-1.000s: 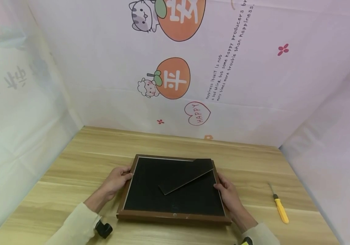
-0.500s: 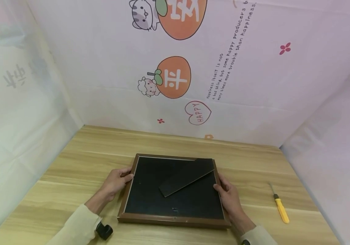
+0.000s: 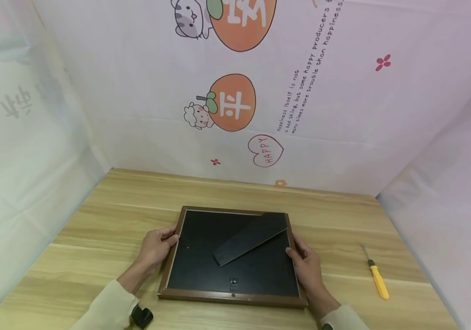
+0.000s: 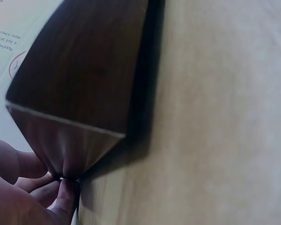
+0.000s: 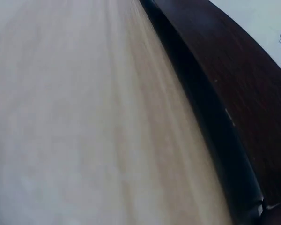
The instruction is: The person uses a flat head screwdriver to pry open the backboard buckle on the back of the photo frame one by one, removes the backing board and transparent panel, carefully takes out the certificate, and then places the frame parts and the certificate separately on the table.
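A brown picture frame [image 3: 202, 294] is held with its black backing board [image 3: 202, 238] facing up. A black stand leg [image 3: 248, 240] lies slantwise across that board. My left hand [image 3: 156, 247] grips the frame's left side, thumb on top of the edge. On the opposite side my right hand [image 3: 307, 263] grips the right edge, its thumb also on top. In the left wrist view, the fingers [image 4: 63, 201] pinch the frame near a mitred corner [image 4: 68, 140]. The right wrist view shows the frame's dark side [image 5: 239, 84] close over the tabletop; the right fingers are hidden there.
A screwdriver [image 3: 377, 279] with a yellow handle lies on the wooden table [image 3: 107, 215], right of the right hand. White printed cloth [image 3: 334, 151] walls off the back and both sides of the table.
The frame's near edge has tilted slightly, so a small metal catch near the bottom of the backing shows more clearly now. Both hands keep their grip in nearly the same place.
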`<action>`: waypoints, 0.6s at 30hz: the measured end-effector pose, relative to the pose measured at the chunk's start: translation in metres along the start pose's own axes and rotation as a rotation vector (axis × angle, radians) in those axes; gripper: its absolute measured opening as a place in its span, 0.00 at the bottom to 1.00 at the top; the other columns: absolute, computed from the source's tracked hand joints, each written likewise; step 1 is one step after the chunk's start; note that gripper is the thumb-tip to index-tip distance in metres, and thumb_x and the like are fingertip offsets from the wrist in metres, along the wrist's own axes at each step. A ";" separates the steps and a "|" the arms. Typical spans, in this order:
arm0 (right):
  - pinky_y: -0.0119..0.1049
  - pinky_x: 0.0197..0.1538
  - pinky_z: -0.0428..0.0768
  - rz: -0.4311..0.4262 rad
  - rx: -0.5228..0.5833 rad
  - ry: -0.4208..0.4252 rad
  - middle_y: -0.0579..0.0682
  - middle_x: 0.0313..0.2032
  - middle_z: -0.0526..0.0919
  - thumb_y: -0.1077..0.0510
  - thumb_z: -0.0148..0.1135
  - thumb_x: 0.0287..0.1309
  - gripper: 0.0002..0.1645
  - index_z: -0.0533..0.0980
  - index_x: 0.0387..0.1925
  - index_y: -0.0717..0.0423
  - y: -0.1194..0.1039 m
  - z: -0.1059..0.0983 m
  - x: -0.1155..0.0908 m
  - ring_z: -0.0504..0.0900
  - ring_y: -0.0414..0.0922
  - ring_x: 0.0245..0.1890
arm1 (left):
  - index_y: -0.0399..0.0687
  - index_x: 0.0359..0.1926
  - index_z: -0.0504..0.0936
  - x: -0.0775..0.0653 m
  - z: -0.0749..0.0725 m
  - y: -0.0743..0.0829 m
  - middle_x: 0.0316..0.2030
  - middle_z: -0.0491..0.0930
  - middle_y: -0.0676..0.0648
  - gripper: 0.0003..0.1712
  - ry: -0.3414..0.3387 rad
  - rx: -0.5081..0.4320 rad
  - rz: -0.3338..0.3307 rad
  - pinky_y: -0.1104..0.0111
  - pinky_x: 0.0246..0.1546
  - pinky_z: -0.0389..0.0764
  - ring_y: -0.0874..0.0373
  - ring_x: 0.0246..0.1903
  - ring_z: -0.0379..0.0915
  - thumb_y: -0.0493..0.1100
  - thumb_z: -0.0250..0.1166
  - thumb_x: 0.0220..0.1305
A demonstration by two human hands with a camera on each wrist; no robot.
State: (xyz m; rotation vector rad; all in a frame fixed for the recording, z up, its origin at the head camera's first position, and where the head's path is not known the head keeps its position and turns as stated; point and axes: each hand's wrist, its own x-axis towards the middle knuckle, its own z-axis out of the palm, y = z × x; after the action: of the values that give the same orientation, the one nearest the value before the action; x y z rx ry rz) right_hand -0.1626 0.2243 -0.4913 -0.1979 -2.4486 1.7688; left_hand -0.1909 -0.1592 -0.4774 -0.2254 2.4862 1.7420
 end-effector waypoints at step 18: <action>0.13 0.48 0.74 0.043 0.048 0.079 0.64 0.65 0.72 0.65 0.63 0.63 0.31 0.68 0.67 0.63 0.003 0.006 0.003 0.73 0.55 0.65 | 0.40 0.61 0.78 0.005 -0.001 -0.008 0.56 0.80 0.37 0.22 0.068 -0.022 0.006 0.63 0.53 0.82 0.47 0.55 0.78 0.38 0.64 0.67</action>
State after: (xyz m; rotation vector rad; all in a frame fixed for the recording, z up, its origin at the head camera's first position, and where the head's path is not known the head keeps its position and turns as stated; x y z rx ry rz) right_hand -0.1661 0.2202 -0.4965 -0.3111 -2.3619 1.7992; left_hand -0.1941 -0.1637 -0.4856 -0.2839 2.5180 1.7936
